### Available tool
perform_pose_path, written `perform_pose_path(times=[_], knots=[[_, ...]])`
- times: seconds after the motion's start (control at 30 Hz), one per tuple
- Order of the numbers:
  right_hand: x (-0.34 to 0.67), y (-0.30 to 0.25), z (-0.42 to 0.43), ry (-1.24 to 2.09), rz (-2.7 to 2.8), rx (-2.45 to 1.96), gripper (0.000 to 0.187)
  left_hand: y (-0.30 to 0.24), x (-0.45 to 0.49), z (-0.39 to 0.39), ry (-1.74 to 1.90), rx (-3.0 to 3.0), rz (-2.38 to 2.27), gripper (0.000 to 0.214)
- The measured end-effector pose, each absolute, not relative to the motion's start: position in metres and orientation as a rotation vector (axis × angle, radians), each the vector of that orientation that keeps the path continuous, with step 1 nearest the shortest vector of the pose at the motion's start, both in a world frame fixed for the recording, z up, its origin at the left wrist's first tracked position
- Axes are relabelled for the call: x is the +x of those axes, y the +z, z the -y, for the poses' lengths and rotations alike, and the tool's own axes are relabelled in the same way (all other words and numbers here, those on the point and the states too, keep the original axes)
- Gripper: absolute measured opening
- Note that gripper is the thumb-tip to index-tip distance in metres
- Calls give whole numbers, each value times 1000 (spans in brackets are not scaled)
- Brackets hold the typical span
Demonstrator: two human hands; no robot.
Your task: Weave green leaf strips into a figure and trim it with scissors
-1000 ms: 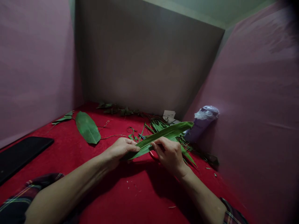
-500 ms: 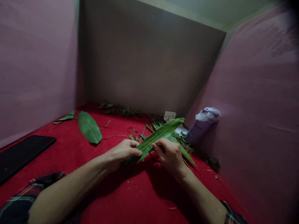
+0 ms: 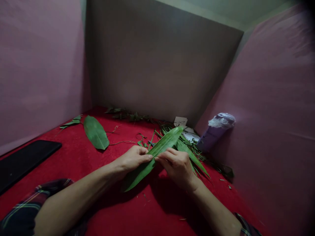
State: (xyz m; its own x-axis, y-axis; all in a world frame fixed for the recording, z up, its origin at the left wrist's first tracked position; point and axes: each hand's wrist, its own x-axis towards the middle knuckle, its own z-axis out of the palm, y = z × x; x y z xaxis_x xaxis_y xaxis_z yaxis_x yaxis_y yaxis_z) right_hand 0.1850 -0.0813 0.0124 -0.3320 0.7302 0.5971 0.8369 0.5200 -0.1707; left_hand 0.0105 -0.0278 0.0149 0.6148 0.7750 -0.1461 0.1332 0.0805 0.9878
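A long green leaf (image 3: pixel 167 141) slants between my hands above the red cloth, its far tip pointing up and right and its near end hanging toward me. My left hand (image 3: pixel 136 159) grips its left edge near the middle, thumb on top. Close beside that thumb, my right hand (image 3: pixel 176 165) pinches the leaf with thumb and forefinger; the other fingers are curled. Behind the right hand lies another long leaf (image 3: pixel 192 155), partly covered by the held one.
A broad leaf (image 3: pixel 95 132) lies at left on the red cloth (image 3: pixel 118 213), with a black phone-like slab (image 3: pixel 31 160) nearer. Cut greenery (image 3: pixel 194 144), a white card (image 3: pixel 180 121) and a purple container with plastic wrap (image 3: pixel 215 131) are at back right. Pink panels stand on both sides.
The held leaf has shifted down and toward me, so more of its near end shows below my hands. My fingertips have come closer together. The view has shifted slightly.
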Motion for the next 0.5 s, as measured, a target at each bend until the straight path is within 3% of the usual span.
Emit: perform_pose_path(times=[0.5], knots=[[190, 10, 78, -194, 2047, -1286, 18, 15, 7, 27, 498, 1388, -845, 30]])
